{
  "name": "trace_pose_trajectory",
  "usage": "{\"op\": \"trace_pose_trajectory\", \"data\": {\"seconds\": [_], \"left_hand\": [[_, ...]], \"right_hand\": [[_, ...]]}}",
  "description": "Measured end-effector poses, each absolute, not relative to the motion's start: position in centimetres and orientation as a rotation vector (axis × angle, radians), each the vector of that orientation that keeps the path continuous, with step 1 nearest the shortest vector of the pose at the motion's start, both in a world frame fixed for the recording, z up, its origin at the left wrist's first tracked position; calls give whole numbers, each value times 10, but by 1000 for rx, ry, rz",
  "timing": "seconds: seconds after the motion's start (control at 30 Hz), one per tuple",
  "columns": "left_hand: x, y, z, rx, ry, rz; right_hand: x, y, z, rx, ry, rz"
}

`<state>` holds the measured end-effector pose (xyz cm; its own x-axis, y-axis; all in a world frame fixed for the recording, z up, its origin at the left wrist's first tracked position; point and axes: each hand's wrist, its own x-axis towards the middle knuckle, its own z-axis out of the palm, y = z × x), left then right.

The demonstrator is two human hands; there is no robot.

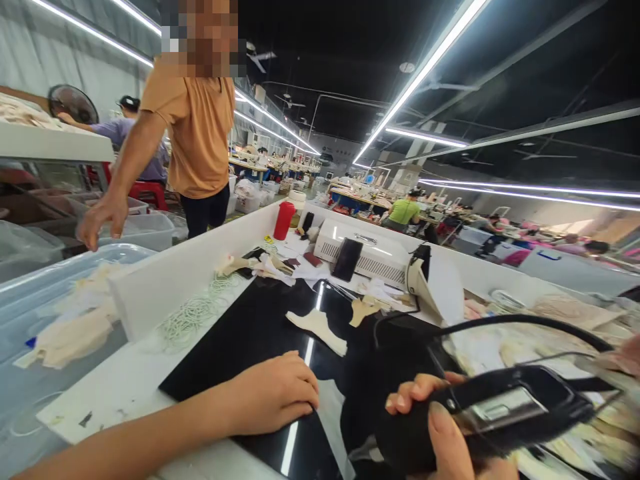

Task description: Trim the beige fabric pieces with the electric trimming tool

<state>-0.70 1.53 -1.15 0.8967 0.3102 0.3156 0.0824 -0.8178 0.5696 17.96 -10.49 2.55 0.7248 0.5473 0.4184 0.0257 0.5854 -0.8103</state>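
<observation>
My right hand is wrapped around a black corded handheld tool with a metal plate on its side; its exact kind I cannot make out. The tool hangs over the right part of a glossy black board. My left hand rests palm down on the board, fingers close together and slightly bent. By its fingertips lies a thin whitish strip, partly hidden by the hand. Farther out on the board lie a cream curved cut piece and a smaller beige piece.
A white low wall edges the table. Toward the back are a phone, a white vented machine and a red bottle. Green cords lie left; fabric pieces pile right. A person in an orange shirt stands beyond a plastic bin.
</observation>
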Motion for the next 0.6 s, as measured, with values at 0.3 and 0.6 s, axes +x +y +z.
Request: {"op": "trace_pose_trajectory", "data": {"seconds": [0.3, 0.6], "left_hand": [[-6, 8, -11, 2457, 193, 502], [-4, 13, -12, 2403, 127, 482]], "right_hand": [[202, -102, 30, -985, -731, 222], [161, -98, 36, -858, -764, 370]]}}
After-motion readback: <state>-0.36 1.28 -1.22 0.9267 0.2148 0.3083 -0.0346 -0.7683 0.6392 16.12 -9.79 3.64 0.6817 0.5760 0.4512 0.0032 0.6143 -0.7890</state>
